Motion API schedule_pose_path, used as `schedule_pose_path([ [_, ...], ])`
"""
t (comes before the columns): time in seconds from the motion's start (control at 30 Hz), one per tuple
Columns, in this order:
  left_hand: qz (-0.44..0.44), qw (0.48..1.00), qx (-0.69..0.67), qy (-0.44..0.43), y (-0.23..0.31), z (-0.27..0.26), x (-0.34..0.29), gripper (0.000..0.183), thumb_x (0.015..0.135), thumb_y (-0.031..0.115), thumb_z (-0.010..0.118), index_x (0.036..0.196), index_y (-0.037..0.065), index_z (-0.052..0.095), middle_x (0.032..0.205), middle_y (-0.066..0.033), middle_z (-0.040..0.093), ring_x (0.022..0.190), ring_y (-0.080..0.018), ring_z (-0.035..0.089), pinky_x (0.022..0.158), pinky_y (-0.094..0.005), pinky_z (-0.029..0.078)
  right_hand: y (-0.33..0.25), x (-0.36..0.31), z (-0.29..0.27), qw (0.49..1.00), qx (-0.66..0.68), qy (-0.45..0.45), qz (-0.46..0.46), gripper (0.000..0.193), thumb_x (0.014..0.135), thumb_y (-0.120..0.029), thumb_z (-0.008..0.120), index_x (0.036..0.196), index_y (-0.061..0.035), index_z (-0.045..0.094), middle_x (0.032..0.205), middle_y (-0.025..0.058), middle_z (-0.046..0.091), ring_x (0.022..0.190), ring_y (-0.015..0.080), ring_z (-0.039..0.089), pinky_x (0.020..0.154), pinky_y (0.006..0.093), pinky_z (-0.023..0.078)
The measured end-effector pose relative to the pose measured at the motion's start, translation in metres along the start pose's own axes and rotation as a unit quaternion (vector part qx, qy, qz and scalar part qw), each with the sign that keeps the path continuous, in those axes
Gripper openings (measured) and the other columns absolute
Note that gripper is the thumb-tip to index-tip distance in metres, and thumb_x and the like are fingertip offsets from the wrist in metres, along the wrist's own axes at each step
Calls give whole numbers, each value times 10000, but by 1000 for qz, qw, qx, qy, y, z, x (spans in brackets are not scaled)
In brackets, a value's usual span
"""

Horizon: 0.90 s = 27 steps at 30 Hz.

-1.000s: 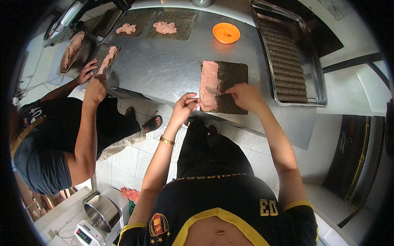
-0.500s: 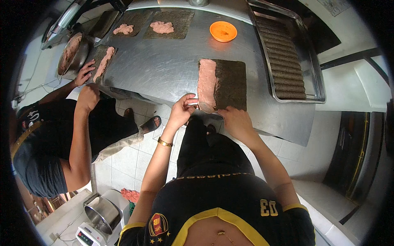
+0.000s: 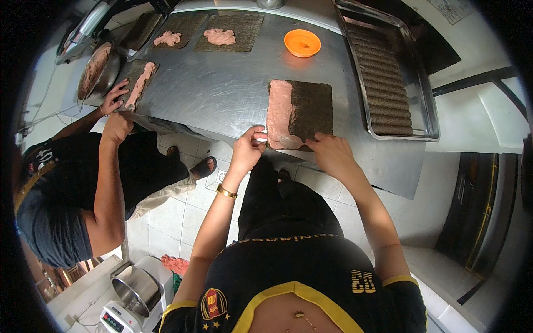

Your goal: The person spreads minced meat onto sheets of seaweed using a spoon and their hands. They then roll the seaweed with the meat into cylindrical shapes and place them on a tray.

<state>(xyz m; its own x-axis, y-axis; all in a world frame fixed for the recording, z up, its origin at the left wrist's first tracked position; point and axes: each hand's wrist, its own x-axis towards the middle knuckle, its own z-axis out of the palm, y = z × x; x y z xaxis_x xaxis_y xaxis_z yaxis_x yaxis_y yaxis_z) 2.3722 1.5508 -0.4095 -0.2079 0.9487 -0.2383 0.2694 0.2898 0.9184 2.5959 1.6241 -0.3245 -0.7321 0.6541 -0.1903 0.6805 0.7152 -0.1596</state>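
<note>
At the lower centre of the frame our own dark shirt fills the view, and both forearms rise from it to the near edge of the steel table (image 3: 222, 94). Our left hand (image 3: 249, 149) sits at mid-frame with its fingers curled, thumb and forefinger pinching the near left corner of the seaweed sheet (image 3: 311, 108). Our right hand (image 3: 331, 152), just to the right, closes around the handle of a spoon (image 3: 290, 142), whose bowl rests on the sheet's near edge.

The sheet lies in the centre of the picture, with a band of pink paste (image 3: 279, 111) spread down its left side. We judge the sheet light, thin and brittle, quick to tear or soften where the paste wets it, so it is best taken by its dry edges and corners. The paste looks soft and sticky.

At left a second person's hands (image 3: 114, 100) press on another pasted sheet beside a metal bowl (image 3: 97, 69). Farther up, two more sheets (image 3: 222, 25) carry pink lumps, an orange dish (image 3: 302, 43) stands at top centre, and a tray (image 3: 427, 119) of dark rolls runs along the right.

The spoon's handle is hidden in our fist, and the bowl's contents are hard to make out.
</note>
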Motion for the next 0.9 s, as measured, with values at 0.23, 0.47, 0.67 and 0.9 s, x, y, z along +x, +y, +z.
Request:
schedule_pose_path([
  [0.23, -3, 1000, 13, 16, 3, 0, 0, 429, 760, -98, 598, 1172, -1, 535, 966, -60, 669, 819, -102, 638, 744, -243, 517, 11, -11, -12, 999, -27, 34, -20, 174, 791, -160, 533, 884, -84, 659, 869, 85, 609, 805, 254, 631, 668, 384, 514],
  [0.47, -11, 999, -33, -17, -2, -5, 2, 426, 783, -118, 552, 1194, -12, 516, 1017, -73, 657, 875, -96, 618, 780, -231, 502, -1, 15, 4, 982, -67, 118, -130, 294, 748, -102, 548, 1015, -146, 662, 830, 38, 575, 784, 214, 612, 652, 347, 499],
  [0.67, -29, 997, -74, -23, -2, -8, -3, 418, 793, -115, 536, 1199, -18, 509, 1049, -88, 647, 919, -101, 605, 797, -228, 493, -4, 19, 3, 994, -35, 84, -61, 300, 762, -106, 540, 1038, -121, 656, 836, 68, 587, 749, 253, 641, 640, 359, 517],
  [0.9, -7, 1000, -24, 14, 2, -1, -4, 413, 774, -70, 611, 1174, -8, 532, 980, -74, 676, 837, -101, 637, 753, -241, 513, -22, 2, 12, 1000, -4, 27, 3, 310, 754, -91, 542, 1041, -113, 656, 871, 99, 604, 702, 264, 650, 598, 367, 523],
])
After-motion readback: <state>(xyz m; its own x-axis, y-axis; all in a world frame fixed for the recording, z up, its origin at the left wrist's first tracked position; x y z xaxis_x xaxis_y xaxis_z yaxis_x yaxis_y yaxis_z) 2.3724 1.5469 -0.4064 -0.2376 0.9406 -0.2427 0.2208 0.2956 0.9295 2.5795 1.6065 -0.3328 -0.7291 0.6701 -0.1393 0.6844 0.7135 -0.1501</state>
